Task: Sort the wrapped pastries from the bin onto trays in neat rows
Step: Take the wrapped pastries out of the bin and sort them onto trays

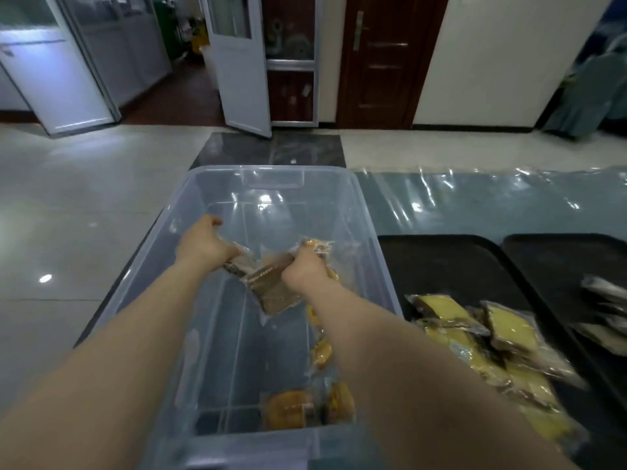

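Both hands reaching into a clear plastic bin [217, 184]: left hand [203, 245] clutching a wrapped pastry [237, 262], right hand [304, 271] gripping a brown wrapped slice [274, 293] and a yellow packet [317, 246]; more round pastries [290, 408] at the bin's near end; yellow wrapped slices [475, 337] piled on a black tray [451, 262] just right, a second tray [559, 256] beyond

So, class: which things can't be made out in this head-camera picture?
- Printing on the brown wrapped pastry: blurred.
- Right hand fingers: hidden behind packets.
- Grey packets on the far black tray: cut off by the right edge.
- Yellow wrapped pastries: overlapping, count unclear.
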Demonstrator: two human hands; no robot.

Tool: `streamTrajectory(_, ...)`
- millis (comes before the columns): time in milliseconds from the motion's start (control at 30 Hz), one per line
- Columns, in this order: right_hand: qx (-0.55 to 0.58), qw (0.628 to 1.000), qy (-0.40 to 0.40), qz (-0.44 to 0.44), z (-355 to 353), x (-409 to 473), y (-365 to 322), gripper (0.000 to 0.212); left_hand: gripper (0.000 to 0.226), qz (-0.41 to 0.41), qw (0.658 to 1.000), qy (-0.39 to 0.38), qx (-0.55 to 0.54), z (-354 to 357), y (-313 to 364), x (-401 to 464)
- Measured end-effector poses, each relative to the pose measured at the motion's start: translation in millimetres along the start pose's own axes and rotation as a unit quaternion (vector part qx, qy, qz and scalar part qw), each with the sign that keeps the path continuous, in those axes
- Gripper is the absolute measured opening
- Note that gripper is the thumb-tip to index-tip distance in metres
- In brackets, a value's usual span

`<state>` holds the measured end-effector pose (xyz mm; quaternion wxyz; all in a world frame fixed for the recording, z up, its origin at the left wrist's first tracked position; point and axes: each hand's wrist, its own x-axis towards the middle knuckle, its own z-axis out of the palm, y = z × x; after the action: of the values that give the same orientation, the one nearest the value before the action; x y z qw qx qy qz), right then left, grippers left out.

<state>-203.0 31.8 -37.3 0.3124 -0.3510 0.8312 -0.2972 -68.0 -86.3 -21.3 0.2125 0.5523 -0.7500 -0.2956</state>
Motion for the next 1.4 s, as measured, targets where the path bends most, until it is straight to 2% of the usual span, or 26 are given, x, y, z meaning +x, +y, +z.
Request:
streamTrajectory(167, 0.155, 0.988, -0.012, 0.007, -31, -28, -10, 0.035, 0.066, 0.098, 0.983, 0.085, -0.127, -42, 24, -43)
streamTrajectory(267, 0.241, 0.97, 0.0, 0.018, -55, -53, -17, 0.029, 0.062, 0.127, 0.965, 0.119, -0.195, -59, 42, -77)
streamTrajectory(433, 0.482, 0.873, -0.049, 0.053, -85, -98, 0, 0.007, 0.055, 0.157, 0.939, 0.122, -0.281, -66, 63, -129)
streamTrajectory(533, 0.559, 0.824, -0.082, 0.041, -94, -114, 19, 0.024, 0.055, 0.191, 0.933, 0.116, -0.284, -56, 68, -155)
streamTrajectory(600, 0.572, 0.814, -0.097, 0.034, -98, -123, 27, 0.032, 0.053, 0.199, 0.93, 0.115, -0.288, -49, 71, -168)
streamTrajectory(833, 0.594, 0.794, -0.125, 0.003, -139, -139, 65, 0.03, 0.053, 0.203, 0.931, 0.113, -0.283, -37, 105, -194)
streamTrajectory(967, 0.594, 0.795, -0.121, -0.009, -178, -140, 101, 0.03, 0.05, 0.215, 0.929, 0.074, -0.291, 3, 147, -212)
streamTrajectory(1200, 0.569, 0.813, -0.119, 0.019, -286, -129, 235, 0.027, 0.046, 0.225, 0.929, 0.004, -0.293, 132, 240, -247)
streamTrajectory(1400, 0.56, 0.817, -0.116, 0.071, -380, -120, 359, 0.036, 0.047, 0.217, 0.934, -0.083, -0.273, 260, 312, -286)
